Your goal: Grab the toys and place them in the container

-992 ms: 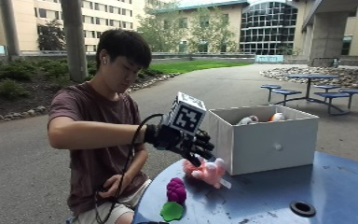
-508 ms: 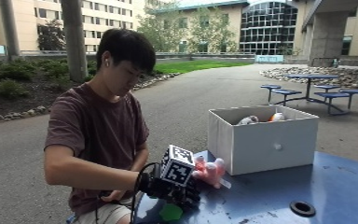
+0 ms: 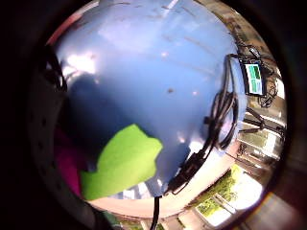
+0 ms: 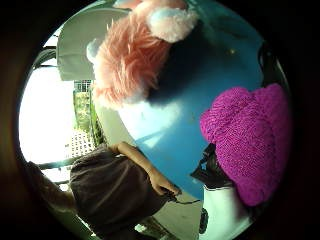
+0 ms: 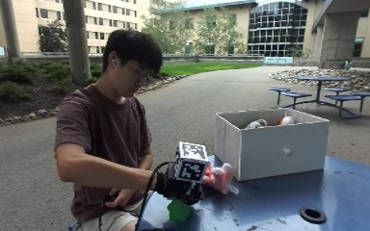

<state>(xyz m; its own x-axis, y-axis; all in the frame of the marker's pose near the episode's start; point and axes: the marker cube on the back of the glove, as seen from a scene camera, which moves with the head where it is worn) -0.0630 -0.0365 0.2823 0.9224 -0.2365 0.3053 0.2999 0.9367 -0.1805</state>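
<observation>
I can read no words, labels, brands or numbers anywhere around my grip, neither on the toys, the white box nor the blue table.

Low in the middle of the outside view, the gloved right hand [image 5: 180, 188] is lowered at the end of a forearm that crosses the frame from the left, elbow bent. Its fingers are hidden. The bare left hand [image 5: 122, 197] sits lower left, near the lap, fingers curled.
</observation>
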